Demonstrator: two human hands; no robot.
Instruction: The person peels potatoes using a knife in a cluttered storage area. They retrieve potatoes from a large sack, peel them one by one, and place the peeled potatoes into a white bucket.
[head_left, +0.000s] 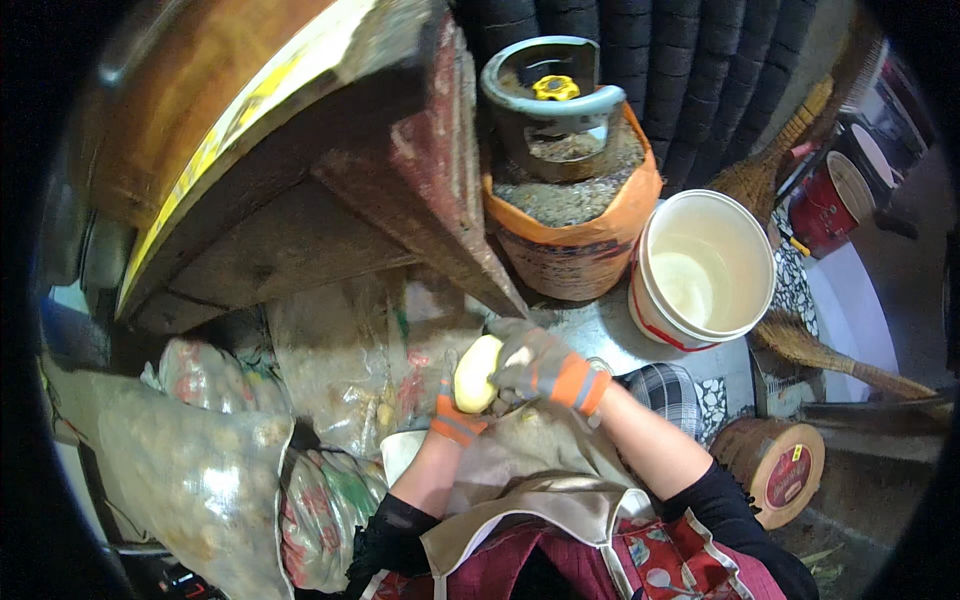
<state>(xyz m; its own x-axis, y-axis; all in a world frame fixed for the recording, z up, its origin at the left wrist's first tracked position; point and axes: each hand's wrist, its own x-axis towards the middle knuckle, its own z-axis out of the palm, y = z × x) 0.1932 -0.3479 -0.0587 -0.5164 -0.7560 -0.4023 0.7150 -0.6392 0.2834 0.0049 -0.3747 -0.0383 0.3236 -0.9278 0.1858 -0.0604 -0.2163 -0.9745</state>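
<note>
A pale yellow peeled potato is in my left hand, which wears a grey and orange glove. My right hand, gloved alike, is at the potato's right side with bent fingers; whatever may be inside them is hidden. Beneath both hands a beige apron covers my lap. To the left stands a large clear plastic sack full of round, potato-like things, with a smaller printed bag beside it.
A white bucket stands at the right, beside an orange sack around a gas cylinder. A wooden table juts over the upper left. Brooms, a red bucket and a round brown container are farther right.
</note>
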